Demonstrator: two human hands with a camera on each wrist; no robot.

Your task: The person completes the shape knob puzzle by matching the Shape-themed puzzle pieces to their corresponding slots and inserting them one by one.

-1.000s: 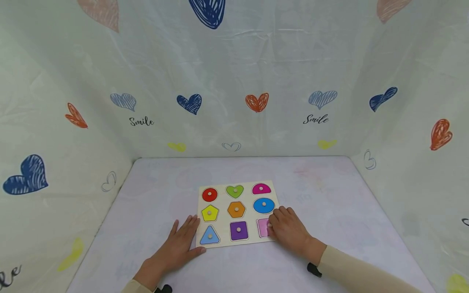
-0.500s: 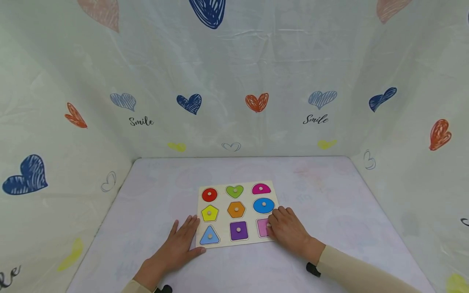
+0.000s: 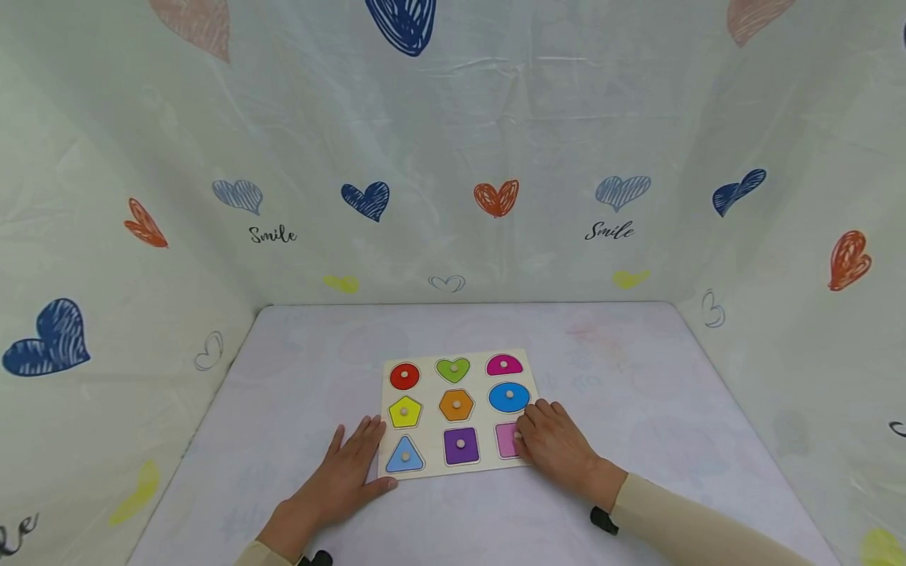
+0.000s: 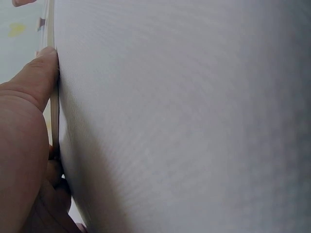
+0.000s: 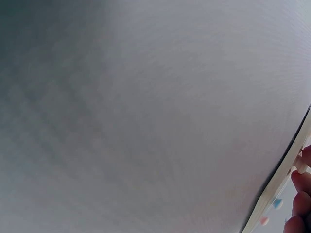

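Note:
A wooden knob puzzle board (image 3: 432,428) lies on the table, with brightly coloured shapes in rows. At its near right corner my right hand (image 3: 555,444) pinches the knob of the pink puzzle piece (image 3: 506,440); the hand covers the piece's right part. In the right wrist view, fingers (image 5: 302,182) close round a pale knob (image 5: 300,164) above the board's edge. My left hand (image 3: 343,475) rests against the board's left side, fingers extended and thumb at the near left corner. The left wrist view shows the thumb (image 4: 41,73) on the board's edge.
The blue oval (image 3: 509,398) sits just beyond the right fingers, and the purple square (image 3: 462,446) lies left of the pink piece. White table surface (image 3: 602,354) surrounds the board. A heart-printed sheet (image 3: 439,118) hangs behind and at both sides.
The pink piece sat slightly raised and off its outline a second ago; now it lies level in its recess, with the right hand still on it. The left hand stays put.

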